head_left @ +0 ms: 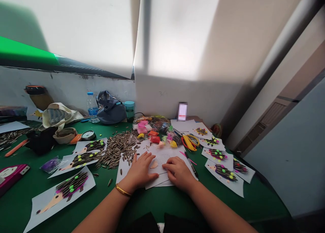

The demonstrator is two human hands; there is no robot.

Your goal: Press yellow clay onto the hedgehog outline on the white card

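Note:
My left hand (142, 169) lies on the white paper (159, 184) with its fingers spread, holding nothing. A flat peach-coloured piece of clay (154, 164) sits on the sheet between my hands. Beside it, my right hand (177, 172) rests with curled fingers, its index fingertip on the faint drawing (164, 158) at the piece's right. Whatever may be under those fingers is too small to make out. A pile of sunflower seeds (116, 148) spreads left of the paper, and a black pen (191, 163) lies at its right edge.
Bagged coloured clay (154, 133) and yellow scissors (190, 142) lie behind the paper. Hedgehog pictures (72, 189) lie on both sides. A phone (182, 111) leans against the wall. A bottle (92, 107), blue bag (111, 107) and cup (129, 111) stand at the back left.

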